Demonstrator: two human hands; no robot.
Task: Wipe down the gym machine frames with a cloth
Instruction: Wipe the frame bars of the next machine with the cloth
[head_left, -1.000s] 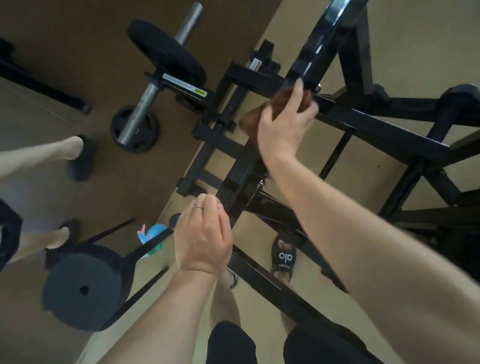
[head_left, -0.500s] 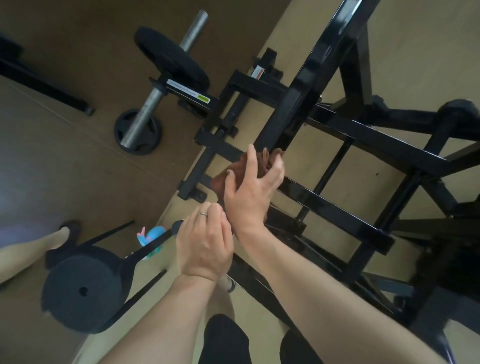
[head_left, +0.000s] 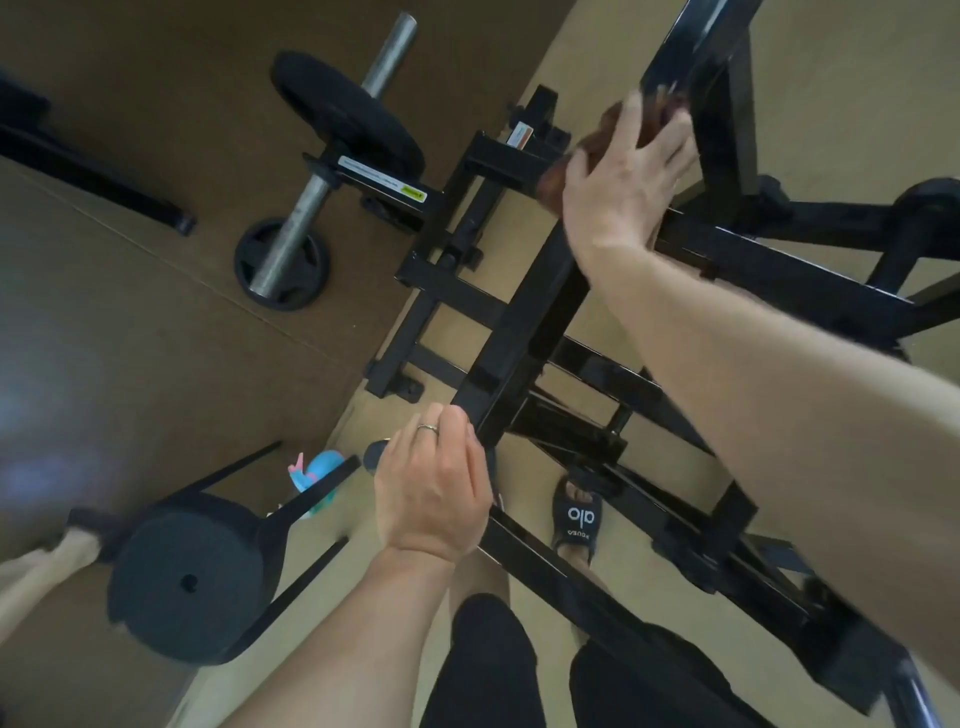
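Note:
A black steel gym machine frame (head_left: 524, 332) fills the middle and right of the head view. My right hand (head_left: 623, 182) presses a brown cloth (head_left: 558, 176) against the frame's long slanted bar, high up near the top; its fingers lie fairly straight over the cloth, which is mostly hidden under the palm. My left hand (head_left: 431, 488), with a ring on one finger, grips the lower end of the same bar with curled fingers.
A steel barbell sleeve (head_left: 332, 171) with black weight plates lies upper left. A black plate on a stand (head_left: 187, 577) sits lower left beside a blue spray bottle (head_left: 322, 467). My sandalled foot (head_left: 576, 514) stands under the frame. Another person's leg (head_left: 36, 566) shows at left.
My right hand slid the cloth down the bar toward my left hand, then back up to the upper part. My left hand stayed on the bar's lower end.

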